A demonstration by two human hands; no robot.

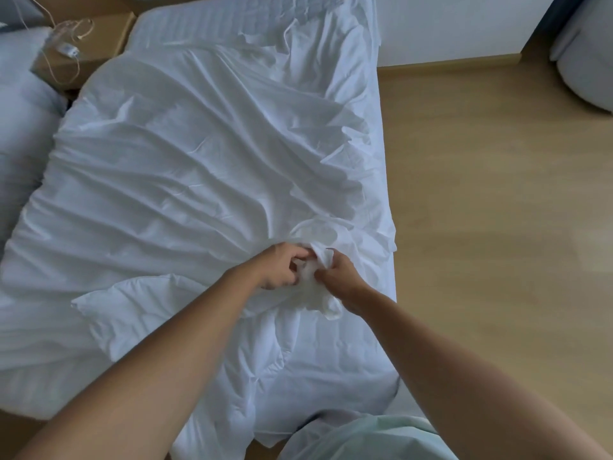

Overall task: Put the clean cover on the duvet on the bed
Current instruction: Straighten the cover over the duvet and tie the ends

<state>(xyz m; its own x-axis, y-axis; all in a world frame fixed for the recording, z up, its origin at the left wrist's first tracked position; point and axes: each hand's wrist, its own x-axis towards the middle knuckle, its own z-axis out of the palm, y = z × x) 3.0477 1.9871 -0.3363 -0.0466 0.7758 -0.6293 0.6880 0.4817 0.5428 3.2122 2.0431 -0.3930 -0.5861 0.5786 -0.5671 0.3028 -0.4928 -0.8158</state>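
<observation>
I see left hand (280, 267), right hand (340, 273) fingers curled, pinching cover (199, 154) bunch; duvet (265, 360) at 6 o'clock, bed (185, 24) beneath.

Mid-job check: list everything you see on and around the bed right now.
duvet cover: one, white, wrinkled across the bed
duvet: one, white, quilted, near end
mattress: one, white, bare at far end
pillow: one, pale grey, left
box: one, brown, far left
cables: white, count unclear, on the box
floor: wooden, right
rounded object: one, grey, far right
left hand: one, pinching the duvet cover's bunched edge
right hand: one, pinching the same bunch
</observation>
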